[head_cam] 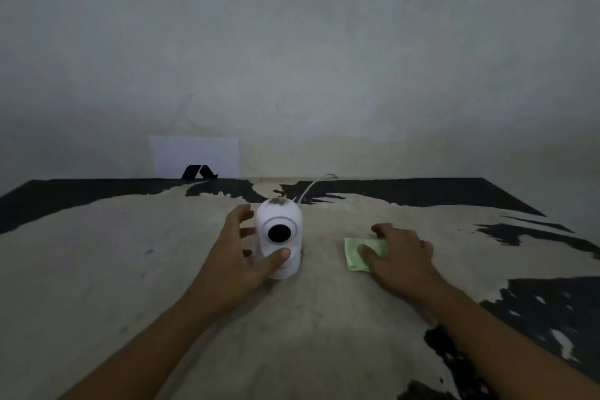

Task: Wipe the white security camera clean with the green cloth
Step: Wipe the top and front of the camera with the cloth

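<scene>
Bracing the white security camera point(280, 239) mid-table, left hand point(242, 265) cups it loosely, right hand point(401, 261) presses flat, ungripped, on the green cloth point(358, 253) to its right; risk: wiping topples it or tugs the white cable point(312, 187).

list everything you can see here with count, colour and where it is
security camera: 1, white with a black lens, upright at table centre, dark smudge on its top
cable: 1, white, runs from behind the camera toward the wall
cloth: 1, green, flat on the table right of the camera
card: 1, white with a black mark, leaning on the wall at the table's back edge
table: 1, worn beige with black patches
wall: 1, grey, behind
left hand: 1, thumb on the camera's front, fingers spread beside it
right hand: 1, resting on the cloth
</scene>
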Motion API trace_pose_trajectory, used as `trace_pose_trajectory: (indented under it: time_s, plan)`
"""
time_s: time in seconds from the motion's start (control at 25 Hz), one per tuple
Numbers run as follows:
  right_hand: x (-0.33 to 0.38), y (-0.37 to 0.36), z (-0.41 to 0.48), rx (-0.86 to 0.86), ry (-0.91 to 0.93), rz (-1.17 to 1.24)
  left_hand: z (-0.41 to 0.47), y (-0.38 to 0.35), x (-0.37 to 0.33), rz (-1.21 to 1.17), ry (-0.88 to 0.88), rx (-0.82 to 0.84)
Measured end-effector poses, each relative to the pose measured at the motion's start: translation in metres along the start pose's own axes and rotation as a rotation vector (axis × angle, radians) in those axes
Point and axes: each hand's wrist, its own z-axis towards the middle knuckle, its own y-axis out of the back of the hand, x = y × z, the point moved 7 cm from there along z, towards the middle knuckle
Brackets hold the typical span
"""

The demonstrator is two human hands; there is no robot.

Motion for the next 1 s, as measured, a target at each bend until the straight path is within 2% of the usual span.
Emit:
trace_pose_trajectory:
  time_s: [0.12, 0.28, 0.4, 0.6, 0.72, 0.88, 1.0]
  plan:
    - [-0.004, -0.002, 0.011, 0.006, 0.015, -0.056, 0.004, -0.006, 0.013, -0.073, 0.037, -0.031]
    - [-0.004, -0.001, 0.013, 0.042, 0.063, -0.071, -0.001, -0.013, 0.026, -0.044, -0.004, -0.054]
    - [0.013, 0.007, 0.011, -0.025, 0.163, 0.111, 0.002, -0.015, 0.026, -0.035, -0.025, -0.039]
    - [0.065, 0.036, 0.007, -0.292, 0.298, 0.373, 0.002, -0.012, 0.027, -0.051, -0.008, -0.024]
    - [0.092, 0.035, 0.002, -0.29, 0.27, 0.544, 0.002, -0.01, 0.026, -0.037, -0.007, -0.018]
    - [0.111, 0.028, -0.008, -0.284, 0.286, 0.621, 0.003, -0.01, 0.025, -0.026, -0.009, -0.005]
    - [0.118, 0.029, -0.018, -0.377, 0.353, 0.576, 0.004, -0.01, 0.025, -0.024, -0.008, -0.002]
